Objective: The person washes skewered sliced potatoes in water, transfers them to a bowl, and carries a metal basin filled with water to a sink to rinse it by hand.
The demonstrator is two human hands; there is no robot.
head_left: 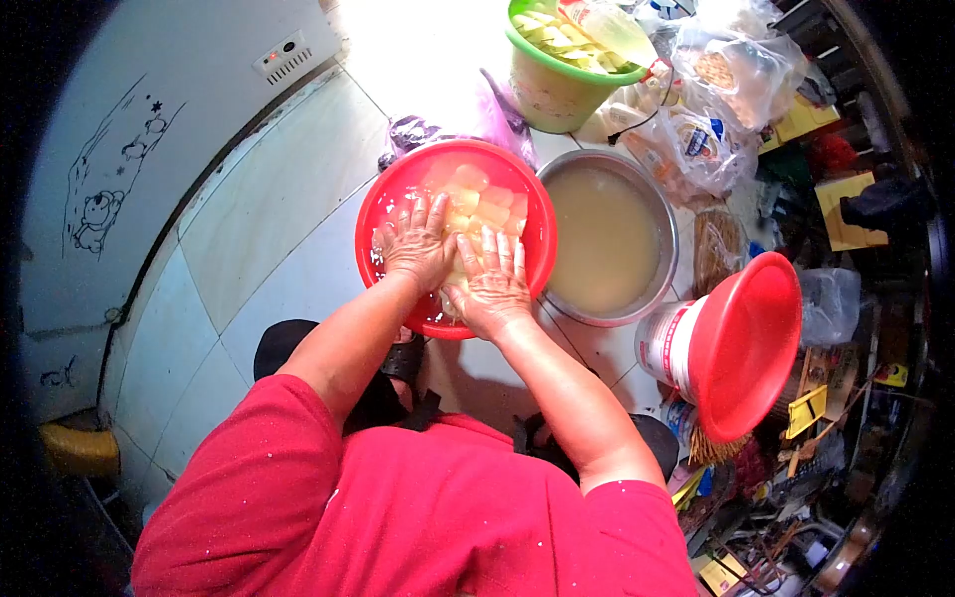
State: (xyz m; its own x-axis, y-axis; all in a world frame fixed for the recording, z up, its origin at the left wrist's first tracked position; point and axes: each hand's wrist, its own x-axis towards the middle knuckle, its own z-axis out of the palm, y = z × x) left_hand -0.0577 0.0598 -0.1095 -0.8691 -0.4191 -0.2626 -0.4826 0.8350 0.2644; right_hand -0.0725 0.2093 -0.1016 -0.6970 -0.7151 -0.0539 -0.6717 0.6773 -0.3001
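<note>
A red basin (549, 261) of water stands on the floor in front of me, holding pale yellow, flat cut pieces (489, 206) of what looks like a vegetable. My left hand (419, 245) lies on the left part of the pieces, fingers stretched out and spread. Beside it, my right hand (494, 286) rests palm down on the pieces nearer the basin's front right, its fingers also extended. Neither hand grips anything that I can see. The pieces under both palms are hidden.
Right of the basin sits a metal bowl (669, 239) of cloudy water. A green bucket (557, 98) of light green slices stands behind. An upturned red basin (748, 348) leans on a white bucket (665, 345). Plastic bags (731, 70) and clutter line the right side.
</note>
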